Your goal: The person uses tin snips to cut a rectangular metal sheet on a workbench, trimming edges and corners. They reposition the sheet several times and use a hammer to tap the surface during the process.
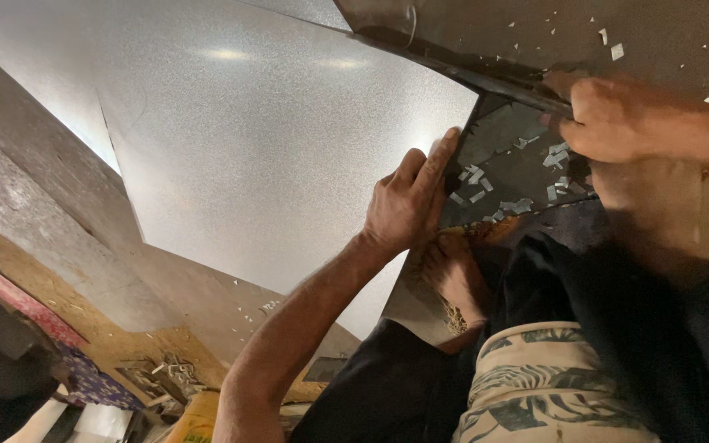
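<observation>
- The floor [43, 213] is rough grey concrete, running beside a strip of chipboard [125, 328] with a patterned red and blue cloth [51, 328] at its far edge; some small tools or oddments lie near the chipboard, too small to make out.
- One large pale metal sheet [264, 148] lies flat over the floor and fills most of the view; its surface is finely speckled and shines under the light.
- The left hand [408, 205] rests on the sheet's right edge, fingers stretched out and pressing down flat, gripping nothing.
- The right hand [609, 115] is closed round a dark, long tool [486, 82], which looks like shears, though blur hides the blades; it lies along the sheet's upper right edge.
- Judging by the angled corner and the litter, the cut along this edge seems well under way; how much of the line is left I cannot tell, since the hand and the blur cover it.
- A darker sheet piece [510, 156] lies beside the cut edge, between the two hands.
- Small pale metal offcuts [473, 176] are scattered on it and above: well over a dozen, too many and too small to count exactly.
- One bare foot [457, 275] rests by the sheet's lower corner.
- Counted: two hands, one tool, one large sheet, one darker piece.
</observation>
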